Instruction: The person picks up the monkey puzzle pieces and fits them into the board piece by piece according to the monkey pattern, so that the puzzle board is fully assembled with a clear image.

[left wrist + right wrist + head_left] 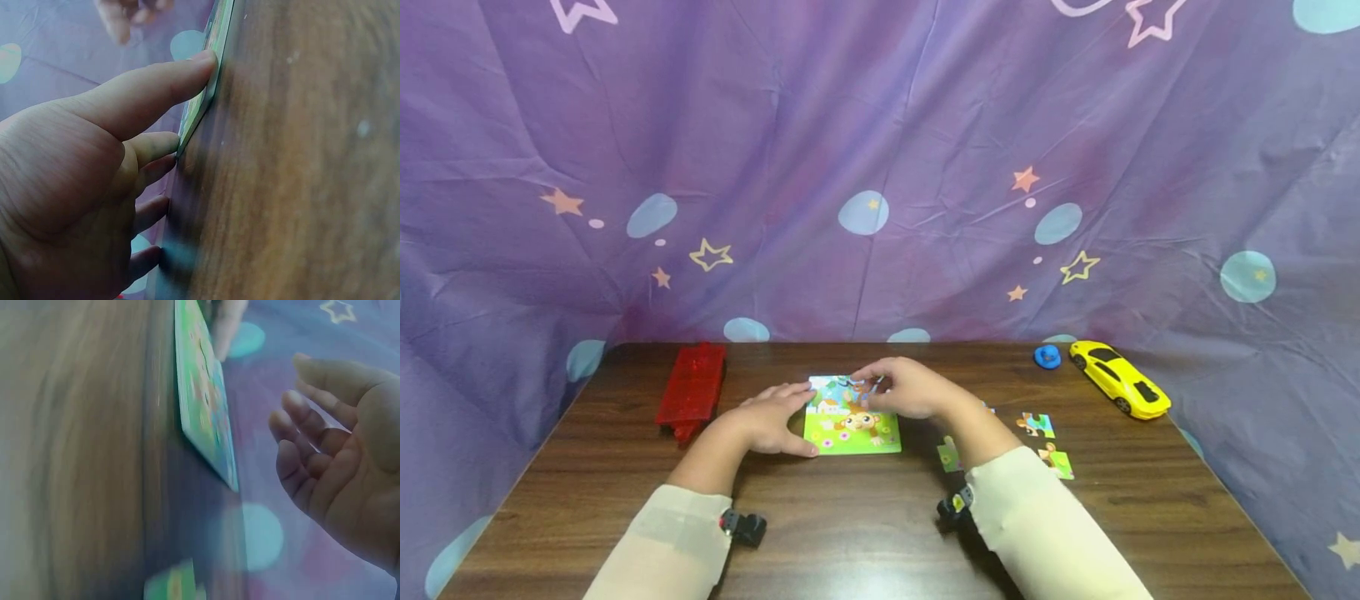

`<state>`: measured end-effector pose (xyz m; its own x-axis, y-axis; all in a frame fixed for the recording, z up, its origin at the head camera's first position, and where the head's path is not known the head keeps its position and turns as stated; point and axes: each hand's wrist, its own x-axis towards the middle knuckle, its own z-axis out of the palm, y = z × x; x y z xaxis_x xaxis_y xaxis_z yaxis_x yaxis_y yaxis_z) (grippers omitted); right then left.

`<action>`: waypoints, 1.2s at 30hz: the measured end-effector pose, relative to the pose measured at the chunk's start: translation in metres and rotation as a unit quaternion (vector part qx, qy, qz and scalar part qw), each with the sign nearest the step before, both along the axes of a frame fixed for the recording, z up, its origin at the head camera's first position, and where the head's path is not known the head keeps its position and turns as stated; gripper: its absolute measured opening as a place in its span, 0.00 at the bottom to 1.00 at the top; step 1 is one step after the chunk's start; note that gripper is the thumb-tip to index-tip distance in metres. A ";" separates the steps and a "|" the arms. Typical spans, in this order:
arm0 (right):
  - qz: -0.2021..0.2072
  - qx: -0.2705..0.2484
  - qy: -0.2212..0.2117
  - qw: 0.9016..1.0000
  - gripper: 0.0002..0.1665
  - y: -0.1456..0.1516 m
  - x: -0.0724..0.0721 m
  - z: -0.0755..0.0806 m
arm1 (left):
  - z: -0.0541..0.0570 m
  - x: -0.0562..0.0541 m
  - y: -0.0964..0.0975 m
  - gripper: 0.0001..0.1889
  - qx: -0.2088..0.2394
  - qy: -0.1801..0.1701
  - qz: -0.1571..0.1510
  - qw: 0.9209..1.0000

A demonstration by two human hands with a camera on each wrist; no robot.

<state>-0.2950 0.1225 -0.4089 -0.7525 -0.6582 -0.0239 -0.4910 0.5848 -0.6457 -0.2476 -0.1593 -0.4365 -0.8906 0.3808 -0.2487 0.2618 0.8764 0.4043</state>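
Observation:
A square jigsaw puzzle board (853, 440) with a monkey picture lies on the table. My left hand (772, 419) rests at its left side, thumb on the near corner and fingers stretched along the left edge. In the left wrist view the thumb (169, 78) touches the board's rim. Just above the board's far right part hovers my right hand (913, 388), its fingers loosely bent. The right wrist view shows this hand (350, 444) apart from the board (203, 394), with nothing visible between its fingers.
Loose puzzle pieces lie to the right: one by the right forearm (950, 455), two farther out, (1037, 425) among them. A red translucent toy (692, 387) sits at the left. At the back right are a blue hat-shaped object (1047, 357) and a yellow toy car (1120, 379).

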 end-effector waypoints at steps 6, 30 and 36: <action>-0.038 -0.014 0.000 0.999 0.28 0.046 0.010 0.000 | 0.000 0.001 0.000 0.56 0.001 0.001 -0.001 1.000; -0.157 -0.004 -0.031 0.987 0.34 0.168 0.014 -0.025 | 0.002 0.000 0.002 0.56 0.001 -0.006 0.002 1.000; -0.157 -0.009 -0.052 0.986 0.37 0.181 0.012 -0.028 | 0.001 0.001 0.002 0.56 -0.001 -0.008 0.003 1.000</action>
<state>-0.2830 0.3036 -0.4370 -0.9136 -0.3939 -0.1011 -0.2184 0.6851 -0.6949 -0.2469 -0.1573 -0.4353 -0.8890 0.3746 -0.2634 0.2498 0.8787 0.4067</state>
